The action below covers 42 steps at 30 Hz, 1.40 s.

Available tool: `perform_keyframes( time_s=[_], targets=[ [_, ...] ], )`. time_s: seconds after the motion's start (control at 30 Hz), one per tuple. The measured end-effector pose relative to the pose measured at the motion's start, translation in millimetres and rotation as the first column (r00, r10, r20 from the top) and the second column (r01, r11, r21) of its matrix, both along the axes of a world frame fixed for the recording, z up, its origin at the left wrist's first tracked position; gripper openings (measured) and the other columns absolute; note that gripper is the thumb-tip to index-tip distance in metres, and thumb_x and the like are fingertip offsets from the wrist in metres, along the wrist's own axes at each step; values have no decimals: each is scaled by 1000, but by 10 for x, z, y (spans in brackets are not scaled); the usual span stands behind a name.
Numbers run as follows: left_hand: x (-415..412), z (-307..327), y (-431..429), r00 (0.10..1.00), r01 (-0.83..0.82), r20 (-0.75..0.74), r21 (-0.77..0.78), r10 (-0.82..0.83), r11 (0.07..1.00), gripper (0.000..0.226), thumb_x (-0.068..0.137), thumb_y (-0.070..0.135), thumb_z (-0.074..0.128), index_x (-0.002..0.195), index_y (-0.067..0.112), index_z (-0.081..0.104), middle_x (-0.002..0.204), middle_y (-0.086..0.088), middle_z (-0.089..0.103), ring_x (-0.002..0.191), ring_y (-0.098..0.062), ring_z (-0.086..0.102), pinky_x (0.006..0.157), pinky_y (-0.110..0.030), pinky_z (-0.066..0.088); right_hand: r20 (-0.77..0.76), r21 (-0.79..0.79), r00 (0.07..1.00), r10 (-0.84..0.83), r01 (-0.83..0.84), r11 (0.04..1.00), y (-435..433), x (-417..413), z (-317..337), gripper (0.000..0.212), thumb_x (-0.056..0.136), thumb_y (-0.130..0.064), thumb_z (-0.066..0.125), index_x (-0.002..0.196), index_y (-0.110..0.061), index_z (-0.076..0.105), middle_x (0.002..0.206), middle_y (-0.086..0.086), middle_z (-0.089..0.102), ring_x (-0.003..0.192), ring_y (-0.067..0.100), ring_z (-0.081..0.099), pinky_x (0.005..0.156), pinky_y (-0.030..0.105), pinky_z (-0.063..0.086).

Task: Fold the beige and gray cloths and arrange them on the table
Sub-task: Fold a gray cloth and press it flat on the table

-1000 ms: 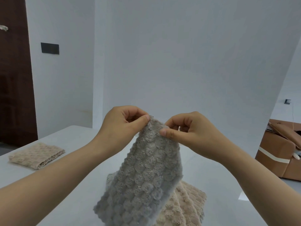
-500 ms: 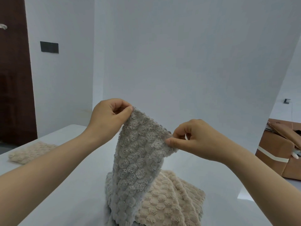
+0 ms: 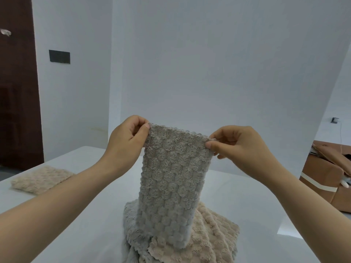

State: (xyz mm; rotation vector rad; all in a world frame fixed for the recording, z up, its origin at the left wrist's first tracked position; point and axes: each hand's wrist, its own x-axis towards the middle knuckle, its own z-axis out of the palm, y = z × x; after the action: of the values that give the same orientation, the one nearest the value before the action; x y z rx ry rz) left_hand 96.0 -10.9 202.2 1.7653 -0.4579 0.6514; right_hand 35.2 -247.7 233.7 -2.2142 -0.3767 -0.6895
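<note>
Status: your left hand [image 3: 125, 143] pinches the top-left corner of the gray cloth [image 3: 171, 183]. Thumb is on the near face, other fingers curled behind. Your right hand [image 3: 239, 147] pinches the top-right corner with thumb and index on the edge, the remaining fingers loosely curled below. Left hand sits slightly higher, and the top edge is pulled nearly straight between the two.

The gray cloth hangs upright over the table [image 3: 247, 196] at about frame centre, bubble-textured face toward you. It reads as a narrow band, likely doubled over, but I can't confirm the layer count. Its lower end comes down in front of the heap at 6 o'clock. I can't tell whether it rests on the heap or hangs just above.

Heap: the unfolded beige cloth [image 3: 212, 230] lies rumpled, spreading toward 4 o'clock from the hanging end. A second gray cloth [image 3: 129, 226] pokes out on its 8 o'clock side.

The folded beige cloth [image 3: 40, 179] lies flat at 9 o'clock near the table's left edge, well apart from the heap, with one end hidden by your left forearm.

Off the table: brown furniture [image 3: 322, 177] with a pale stripe at 3 o'clock, a dark door [image 3: 17, 82] at 10 o'clock, and a black wall plate [image 3: 59, 56] just beside it.
</note>
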Motion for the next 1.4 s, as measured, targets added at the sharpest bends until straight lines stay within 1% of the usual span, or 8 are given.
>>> perform_keyframes(
  time_s=[0.1, 0.23, 0.47, 0.63, 0.77, 1.0, 1.17, 1.4],
  targets=[
    [-11, 3, -11, 1000, 25, -8, -55, -26, 998, 16, 96, 20, 49, 86, 14, 60, 76, -8, 61, 72, -18, 57, 82, -48, 55, 1, 20, 1000, 6, -6, 1000, -4, 8, 12, 16, 81, -17, 74, 95, -19, 68, 65, -2, 68, 59, 14, 64, 70, 35, 58],
    [9, -8, -13, 1000, 20, 15, -82, -19, 996, 16, 95, 23, 50, 87, 17, 62, 85, -18, 64, 82, -35, 59, 82, -53, 52, 27, -70, 999, -43, 45, 997, 20, -34, 3, 3, 82, -22, 73, 79, -24, 72, 68, 2, 68, 62, 18, 65, 67, 31, 52],
    [-102, -10, -102, 993, -17, 112, -17, 18, 1000, 14, 96, 22, 51, 87, 17, 60, 70, -9, 56, 60, -6, 45, 57, -12, 38, -60, -69, 997, -48, 44, 997, -17, -88, -2, 8, 82, -25, 73, 80, -18, 70, 79, 5, 71, 71, 16, 64, 72, 29, 51],
    [-241, -2, -190, 980, 40, 194, 47, -49, 998, 12, 95, 23, 52, 87, 18, 60, 76, -11, 62, 69, -21, 54, 62, -27, 44, -138, -92, 990, 33, -46, 995, 77, -118, -21, 30, 81, -34, 73, 109, -25, 67, 98, -9, 72, 90, -1, 67, 90, 25, 54],
    [-373, 26, -231, 958, 61, 267, 156, -101, 986, 12, 94, 21, 53, 86, 22, 62, 74, 5, 63, 69, -14, 57, 58, -15, 43, -93, -122, 992, 86, -97, 988, 236, -106, -35, 39, 83, -38, 70, 120, -26, 64, 108, -15, 69, 105, -6, 61, 101, 27, 47],
    [-447, -7, -213, 960, 122, 231, 158, -157, 980, 10, 93, 22, 56, 87, 23, 64, 78, 10, 65, 69, -8, 60, 61, -14, 45, -67, -47, 985, 160, -163, 985, 342, -83, -38, 7, 87, -21, 69, 85, -15, 73, 83, 0, 75, 81, 14, 71, 82, 38, 57],
    [-439, -162, -168, 960, 280, -16, -36, -281, 959, 17, 79, 21, 72, 93, 26, 65, 84, -1, 70, 78, -18, 68, 71, -26, 57, -35, -38, 992, 118, -119, 992, 326, -66, -55, 7, 88, -24, 67, 84, -18, 70, 81, 7, 71, 73, 25, 65, 70, 41, 52],
    [-414, -234, -195, 960, 276, -20, -83, -279, 958, 20, 75, 19, 77, 88, 24, 62, 77, -2, 70, 72, -18, 67, 71, -34, 55, -32, -42, 988, 150, -151, 988, 390, -77, -56, 11, 87, -29, 69, 84, -19, 73, 81, 14, 71, 77, 33, 65, 70, 45, 52]
  ],
)
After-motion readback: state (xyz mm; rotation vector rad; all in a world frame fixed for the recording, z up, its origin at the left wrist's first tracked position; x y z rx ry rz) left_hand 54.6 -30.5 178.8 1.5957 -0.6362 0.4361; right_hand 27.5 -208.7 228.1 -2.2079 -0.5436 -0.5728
